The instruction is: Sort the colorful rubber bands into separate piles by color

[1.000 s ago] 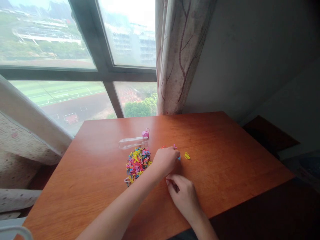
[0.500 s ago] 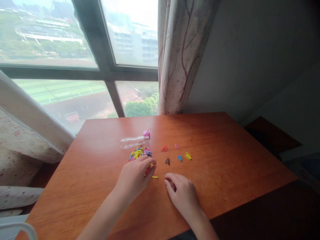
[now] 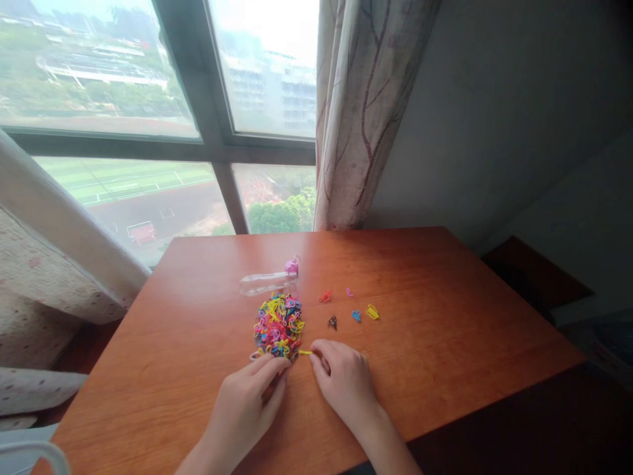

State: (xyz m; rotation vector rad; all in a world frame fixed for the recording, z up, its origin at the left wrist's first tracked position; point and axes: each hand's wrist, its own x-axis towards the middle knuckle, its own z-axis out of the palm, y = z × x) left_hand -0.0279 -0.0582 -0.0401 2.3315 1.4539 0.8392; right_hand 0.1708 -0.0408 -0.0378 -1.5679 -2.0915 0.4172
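Observation:
A pile of small colourful rubber bands (image 3: 277, 323) lies on the wooden table, mostly yellow, red, pink, blue and black. My left hand (image 3: 250, 396) is at the near edge of the pile, thumb and fingertips drawn together. Whatever sits between those fingertips is too small to make out. To the right of the pile, a yellow rubber band (image 3: 305, 352) reaches from it to the fingertips of my right hand (image 3: 346, 376), which are pinched at its end. The right hand's other fingers are curled under.
Beyond the pile lies a clear plastic bottle (image 3: 264, 284) with a pink cap (image 3: 292, 265). Small separate groups are on the right: red bands (image 3: 325, 297), a pink band (image 3: 349, 291), black bands (image 3: 333, 322), blue bands (image 3: 356, 316) and yellow bands (image 3: 372, 312).
My left hand has drawn back toward me from over the pile, uncovering it. My right hand has shifted left to the end of the yellow band. The view has tilted slightly.

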